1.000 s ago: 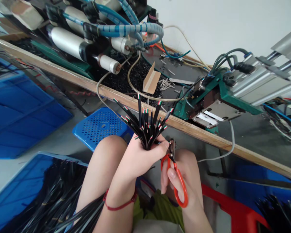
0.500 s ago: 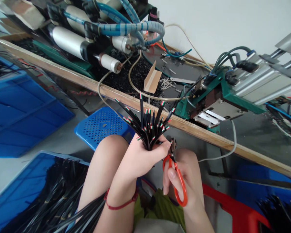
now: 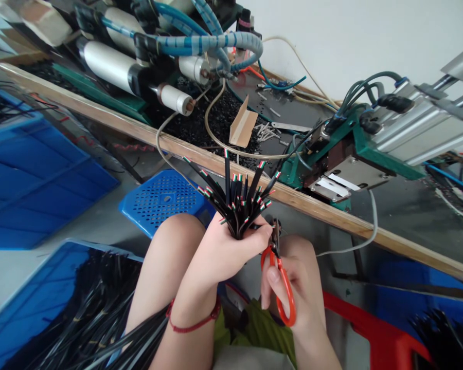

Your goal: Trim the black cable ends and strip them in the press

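Observation:
My left hand (image 3: pixel 231 252) is closed around a bundle of black cables (image 3: pixel 237 213). Their ends fan out above the fist, showing short red, white and green wire tips. The bundle's long tails (image 3: pixel 146 334) trail down to the left under my forearm. In my right hand (image 3: pixel 289 277) is a pair of scissors (image 3: pixel 289 295) with red handles, my fingers and thumb through the loops. The scissor blades point up beside my left thumb, close to a cable end; whether they touch it is hard to make out.
A wooden-edged bench (image 3: pixel 293 195) crosses in front, with pneumatic cylinders (image 3: pixel 108 59) at left and a green-framed press (image 3: pixel 355 159) at right. Black scraps and a folded cardboard piece (image 3: pixel 244 126) lie on it. A blue stool (image 3: pixel 158 198), a blue crate of cables (image 3: pixel 61 246) and a red stool (image 3: pixel 381 329) surround my knees.
Hardly anything differs. The cable bundle sits very slightly further right in view, and the scissors' red handles have drawn marginally closer together.

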`<state>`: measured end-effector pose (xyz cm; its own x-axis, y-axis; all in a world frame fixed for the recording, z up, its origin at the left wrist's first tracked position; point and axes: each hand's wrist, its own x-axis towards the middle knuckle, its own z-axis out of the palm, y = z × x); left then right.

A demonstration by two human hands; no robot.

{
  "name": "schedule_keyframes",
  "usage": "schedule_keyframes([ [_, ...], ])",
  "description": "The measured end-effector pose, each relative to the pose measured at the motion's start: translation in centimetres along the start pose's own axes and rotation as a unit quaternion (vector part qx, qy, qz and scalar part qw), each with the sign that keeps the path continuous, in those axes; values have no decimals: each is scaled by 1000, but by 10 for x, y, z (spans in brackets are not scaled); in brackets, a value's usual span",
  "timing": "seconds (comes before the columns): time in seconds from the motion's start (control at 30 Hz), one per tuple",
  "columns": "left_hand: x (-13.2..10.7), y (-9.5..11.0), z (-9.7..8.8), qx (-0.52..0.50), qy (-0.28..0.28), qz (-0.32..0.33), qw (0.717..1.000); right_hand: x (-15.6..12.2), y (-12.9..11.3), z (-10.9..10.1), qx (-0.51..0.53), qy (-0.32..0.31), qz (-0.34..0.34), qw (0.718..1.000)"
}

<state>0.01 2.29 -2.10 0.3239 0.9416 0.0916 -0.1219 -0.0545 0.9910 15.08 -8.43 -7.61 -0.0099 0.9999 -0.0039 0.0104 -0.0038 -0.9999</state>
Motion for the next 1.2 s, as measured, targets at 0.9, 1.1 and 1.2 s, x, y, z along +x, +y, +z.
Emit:
schedule_keyframes([
  [0.9,0,-2,0,-18,-6,9,1000,-1,-1,2,-3,4,-9,1000],
  [1.1,1,-1,0,-19,-9,12,1000,-4,1,3,-5,19,-11,1000],
  [1.2,1,-1,0,-17,-10,12,1000,-1,-3,3,-9,8,-10,1000],
])
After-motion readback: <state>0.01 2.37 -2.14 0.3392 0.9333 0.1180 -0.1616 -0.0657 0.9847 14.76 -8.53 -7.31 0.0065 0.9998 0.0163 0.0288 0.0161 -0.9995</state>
